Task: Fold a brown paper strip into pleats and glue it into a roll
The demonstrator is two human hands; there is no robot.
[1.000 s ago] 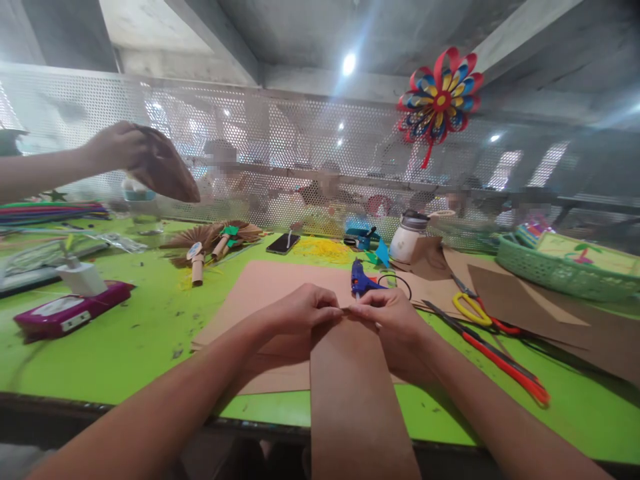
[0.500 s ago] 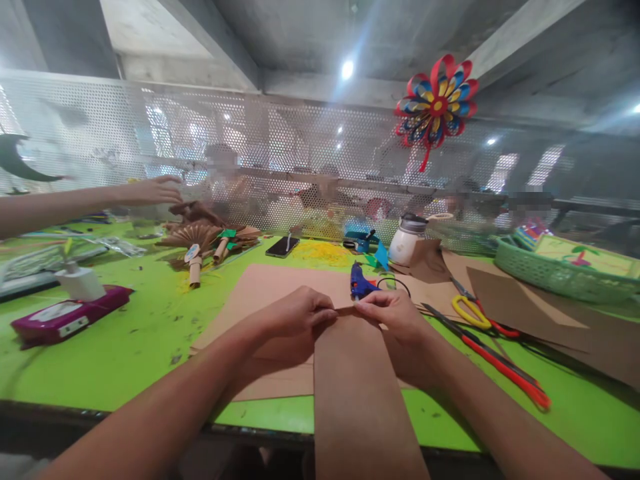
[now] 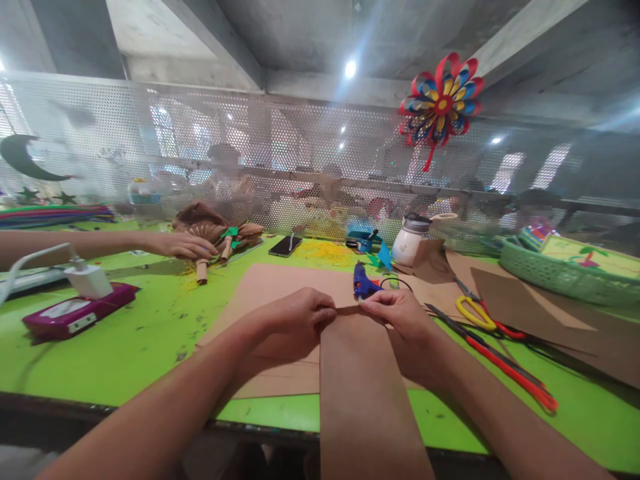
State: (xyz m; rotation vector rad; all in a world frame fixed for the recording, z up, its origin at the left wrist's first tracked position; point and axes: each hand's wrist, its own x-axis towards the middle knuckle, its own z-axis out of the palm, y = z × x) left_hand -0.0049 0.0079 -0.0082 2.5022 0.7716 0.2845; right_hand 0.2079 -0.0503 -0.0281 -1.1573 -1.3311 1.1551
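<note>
A long strip of brown paper (image 3: pixel 367 393) hangs toward me over the table's front edge, its far end folded into a narrow flap. My left hand (image 3: pixel 303 320) pinches the left end of that fold, and my right hand (image 3: pixel 397 312) pinches the right end. Under my hands lie larger brown paper sheets (image 3: pixel 265 283). Just beyond the fold, close to my right fingers, is a blue glue gun (image 3: pixel 364 283). Right of my right forearm lie a cutter with a red-orange handle (image 3: pixel 510 370) and yellow-and-red scissors (image 3: pixel 475 312).
Another person's hand (image 3: pixel 187 245) rests on folded paper fans (image 3: pixel 200 230) at the left. A purple power strip (image 3: pixel 80 312) with a white plug stands nearer. Further back are a phone (image 3: pixel 285 245), yellow shreds (image 3: pixel 325 253), a white jar (image 3: pixel 411 240) and a green basket (image 3: pixel 560 270).
The other person's hand has come down from mid-air onto the paper fans. My two hands keep their pinch on the paper strip's fold, nearly unmoved; the view has shifted slightly.
</note>
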